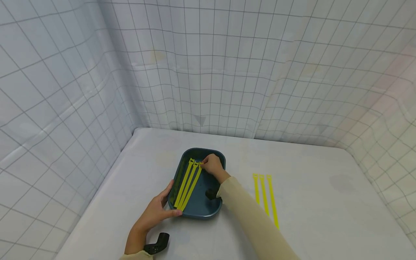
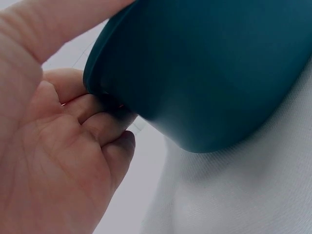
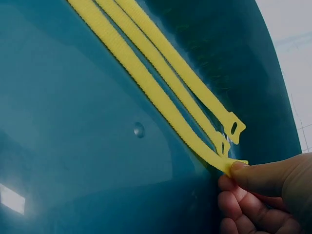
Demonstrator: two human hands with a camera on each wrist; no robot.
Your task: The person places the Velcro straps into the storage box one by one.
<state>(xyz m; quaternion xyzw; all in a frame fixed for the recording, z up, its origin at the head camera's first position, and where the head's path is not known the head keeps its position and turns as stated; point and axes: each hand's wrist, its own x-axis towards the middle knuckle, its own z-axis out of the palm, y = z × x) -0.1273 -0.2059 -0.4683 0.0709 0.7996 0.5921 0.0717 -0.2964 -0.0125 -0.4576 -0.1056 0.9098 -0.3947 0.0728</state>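
Observation:
A dark teal tray [image 1: 208, 211] lies on the white table, with three yellow straps [image 1: 186, 184] side by side inside it. My right hand [image 1: 212, 165] pinches the far end of the nearest yellow strap [image 3: 146, 83] between thumb and fingers [image 3: 258, 178]; the other two straps [image 3: 195, 92] lie flat beside it. My left hand [image 1: 156, 213] grips the tray's near left rim [image 2: 95, 85], thumb on top and fingers [image 2: 105, 119] curled under the edge. Three more yellow straps [image 1: 264, 196] lie on the table to the right of the tray.
A white gridded cloth forms the walls on the left, back and right of the table [image 1: 308, 173]. A black wrist-worn device [image 1: 157, 245] shows at my left wrist. My beige sleeve [image 1: 253, 220] crosses the table between the tray and the loose straps.

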